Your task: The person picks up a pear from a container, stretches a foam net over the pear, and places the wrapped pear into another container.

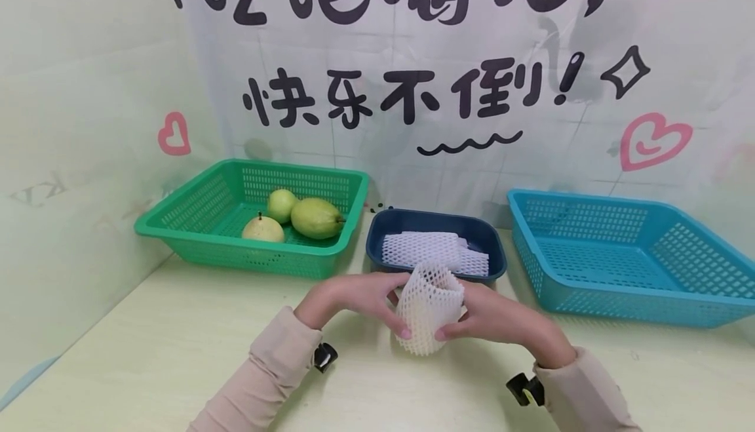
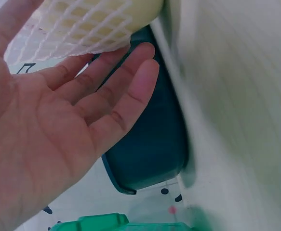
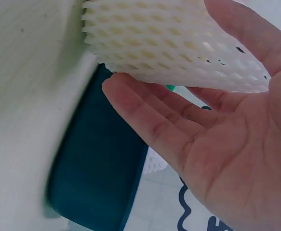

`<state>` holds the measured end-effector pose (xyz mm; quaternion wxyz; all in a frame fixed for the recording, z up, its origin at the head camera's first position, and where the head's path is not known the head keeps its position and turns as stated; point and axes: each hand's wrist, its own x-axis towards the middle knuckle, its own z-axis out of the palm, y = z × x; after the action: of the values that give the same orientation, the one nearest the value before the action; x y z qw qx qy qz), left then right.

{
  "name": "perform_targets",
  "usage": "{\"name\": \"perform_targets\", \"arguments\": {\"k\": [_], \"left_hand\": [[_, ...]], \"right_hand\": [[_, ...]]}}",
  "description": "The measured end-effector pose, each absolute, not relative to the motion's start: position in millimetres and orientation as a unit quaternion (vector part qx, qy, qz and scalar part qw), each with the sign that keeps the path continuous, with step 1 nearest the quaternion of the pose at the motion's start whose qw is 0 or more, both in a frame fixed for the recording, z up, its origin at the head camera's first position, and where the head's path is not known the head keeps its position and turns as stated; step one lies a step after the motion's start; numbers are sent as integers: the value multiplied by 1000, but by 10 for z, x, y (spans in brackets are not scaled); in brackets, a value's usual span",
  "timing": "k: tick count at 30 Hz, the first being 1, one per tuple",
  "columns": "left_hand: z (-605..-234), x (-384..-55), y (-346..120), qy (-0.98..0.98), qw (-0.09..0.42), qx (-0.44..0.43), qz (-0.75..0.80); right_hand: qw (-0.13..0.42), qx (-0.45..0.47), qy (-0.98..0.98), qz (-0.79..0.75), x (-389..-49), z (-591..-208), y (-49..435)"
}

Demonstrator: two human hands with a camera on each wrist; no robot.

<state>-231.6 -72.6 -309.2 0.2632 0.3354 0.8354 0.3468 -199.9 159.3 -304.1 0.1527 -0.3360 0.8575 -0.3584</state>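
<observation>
Three pale green fruits sit in the green basket (image 1: 253,259) at the far left: a stemmed round one (image 1: 263,229), a second round one (image 1: 282,206) and a long, blunt one (image 1: 318,218). The basket is perforated plastic with flared walls. Next comes the left hand (image 1: 366,294), partly closed, its thumb and fingers curved to hold the left side of a white foam sleeve (image 1: 427,317). That diamond-mesh sleeve is upright over the tabletop (image 1: 377,392), with a smooth yellowish fruit (image 2: 147,9) in its lower part; whether the fruit's base touches down is hard to tell. Fitting the mesh round it looks like the step in hand, and the next move probably calls for even, gentle pressure from both sides. Just behind, a smooth navy tray (image 1: 436,221) carries spare foam nets (image 1: 421,248). The right hand (image 1: 495,314), equally curved, holds the sleeve's right side. Beyond stands the blue basket (image 1: 631,304), latticed and slope-walled.
</observation>
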Motion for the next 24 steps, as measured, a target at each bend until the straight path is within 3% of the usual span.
{"name": "perform_targets", "arguments": {"k": [13, 24], "left_hand": [[-3201, -2349, -722, 833, 286, 326, 344], [-3240, -2342, -685, 855, 262, 330, 303]], "right_hand": [[173, -330, 860, -347, -2041, -3107, 1586], [193, -316, 856, -360, -2046, -3174, 1577]]}}
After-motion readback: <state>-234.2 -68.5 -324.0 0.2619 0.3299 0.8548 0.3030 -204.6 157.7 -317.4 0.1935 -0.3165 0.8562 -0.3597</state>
